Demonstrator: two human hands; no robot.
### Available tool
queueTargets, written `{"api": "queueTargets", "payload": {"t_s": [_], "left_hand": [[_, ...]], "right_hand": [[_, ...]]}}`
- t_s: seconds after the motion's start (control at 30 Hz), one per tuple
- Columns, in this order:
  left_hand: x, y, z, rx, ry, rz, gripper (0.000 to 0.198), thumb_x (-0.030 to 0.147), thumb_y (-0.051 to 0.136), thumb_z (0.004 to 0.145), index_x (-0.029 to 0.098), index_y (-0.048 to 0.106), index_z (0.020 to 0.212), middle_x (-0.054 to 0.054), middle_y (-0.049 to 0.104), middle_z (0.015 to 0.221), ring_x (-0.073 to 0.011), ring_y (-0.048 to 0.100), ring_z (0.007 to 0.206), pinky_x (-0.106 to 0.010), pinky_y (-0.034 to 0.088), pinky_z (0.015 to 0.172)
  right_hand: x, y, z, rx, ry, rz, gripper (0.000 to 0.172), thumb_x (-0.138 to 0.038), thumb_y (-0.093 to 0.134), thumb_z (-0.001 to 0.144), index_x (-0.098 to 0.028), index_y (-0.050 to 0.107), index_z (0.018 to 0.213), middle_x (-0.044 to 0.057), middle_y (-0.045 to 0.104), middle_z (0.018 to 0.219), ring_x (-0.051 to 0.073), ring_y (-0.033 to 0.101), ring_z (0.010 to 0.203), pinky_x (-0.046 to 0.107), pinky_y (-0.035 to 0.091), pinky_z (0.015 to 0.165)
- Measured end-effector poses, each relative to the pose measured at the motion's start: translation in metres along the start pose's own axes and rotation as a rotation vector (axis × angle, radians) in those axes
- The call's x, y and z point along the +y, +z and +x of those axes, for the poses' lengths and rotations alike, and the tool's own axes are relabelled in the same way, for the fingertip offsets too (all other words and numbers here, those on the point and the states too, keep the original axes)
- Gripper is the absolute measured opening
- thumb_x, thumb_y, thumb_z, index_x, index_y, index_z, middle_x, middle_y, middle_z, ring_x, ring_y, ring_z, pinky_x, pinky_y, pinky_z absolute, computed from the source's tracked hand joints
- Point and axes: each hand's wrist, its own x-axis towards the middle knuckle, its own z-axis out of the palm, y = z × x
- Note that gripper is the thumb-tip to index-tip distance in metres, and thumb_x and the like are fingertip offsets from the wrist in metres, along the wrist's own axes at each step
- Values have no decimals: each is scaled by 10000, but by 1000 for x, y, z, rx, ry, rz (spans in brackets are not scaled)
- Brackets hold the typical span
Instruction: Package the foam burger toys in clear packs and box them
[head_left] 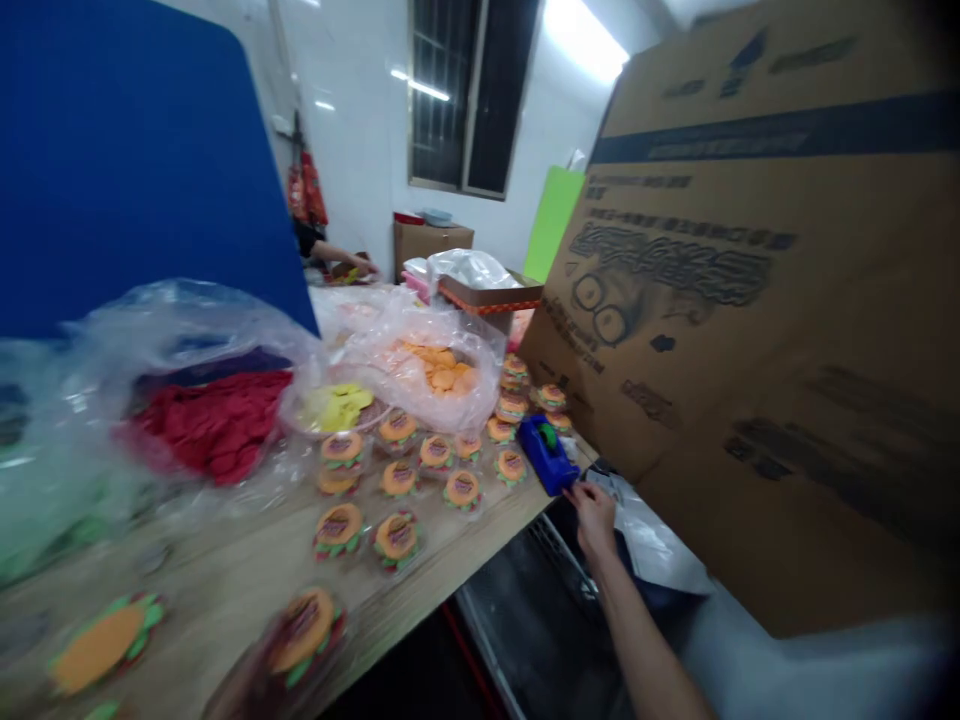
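Observation:
My left hand (251,668), blurred at the bottom, is closed round the side of a toy hamburger (306,632) in a clear pack. At the table's right edge stands a blue tape dispenser (547,457) with a green roll core. My right hand (595,510) reaches to its near end, thumb and fingertips pinched together there; what lies between them is too small to make out. Several packed toy hamburgers (397,537) stand in the middle of the table, some stacked. An unpacked toy hamburger (107,642) with green and red layers lies at the lower left.
Clear bags hold red pieces (217,420) and orange pieces (442,368); yellow pieces (345,405) lie between them. A large cardboard box (712,300) rises on the right, a blue panel (135,160) on the left. Another person's hand (360,265) shows at the back.

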Motion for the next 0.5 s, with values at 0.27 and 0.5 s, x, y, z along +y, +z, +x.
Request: {"api": "queueTargets", "payload": {"t_s": [0.27,0.5], "left_hand": [[19,55,-53,91,222,-243,60,99,608,756,108,650,798,-44,692,797,-168,660,738,-340,541,763],[15,46,-53,-23,329,-284,163,158,746,634,122,669,772,-28,697,769,-150,642,703,-263,510,669]], "right_hand": [[-27,42,-124,-358,352,118,264,-325,784,496,-180,630,654,-23,588,644,107,543,579,216,489,505],[-66,110,-257,-1156,550,77,253,-372,703,674,-158,603,584,-10,551,557,116,489,534,227,424,499]]}}
